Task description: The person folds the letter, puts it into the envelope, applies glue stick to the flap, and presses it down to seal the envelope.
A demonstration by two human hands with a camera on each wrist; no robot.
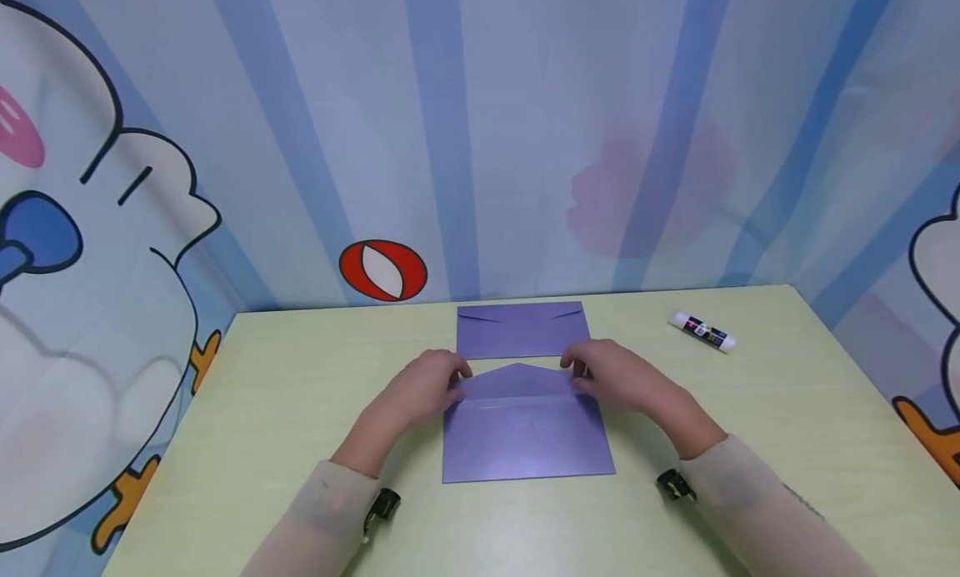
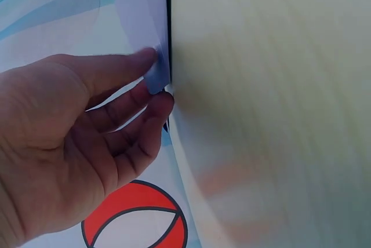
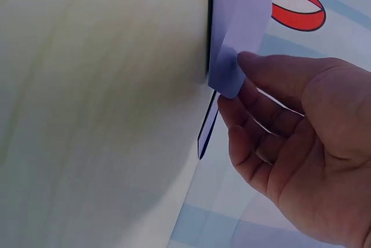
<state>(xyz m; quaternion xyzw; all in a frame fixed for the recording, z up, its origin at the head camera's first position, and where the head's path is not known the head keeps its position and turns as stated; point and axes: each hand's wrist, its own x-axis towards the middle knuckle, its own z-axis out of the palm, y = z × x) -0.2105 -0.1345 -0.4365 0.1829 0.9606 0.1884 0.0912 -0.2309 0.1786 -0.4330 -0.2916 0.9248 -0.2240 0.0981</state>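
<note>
A purple envelope (image 1: 525, 444) lies on the table in front of the person, its pointed flap (image 1: 517, 381) raised at the far side. The left hand (image 1: 427, 385) pinches the flap's left end between thumb and fingers; in the left wrist view the thumb (image 2: 124, 71) presses on the purple paper. At the flap's right end the right hand (image 1: 618, 373) does the same, its thumb (image 3: 278, 74) against the paper in the right wrist view. Just behind lies a second purple envelope (image 1: 517, 331), folded side up, with the right fingertips overlapping its near corner in the head view.
A white-capped glue stick (image 1: 702, 331) lies at the right rear of the pale wooden table (image 1: 322, 352). A printed cartoon backdrop (image 1: 525, 143) hangs along the table's back edge. Dark camera mounts (image 1: 382, 506) sit at the wrists.
</note>
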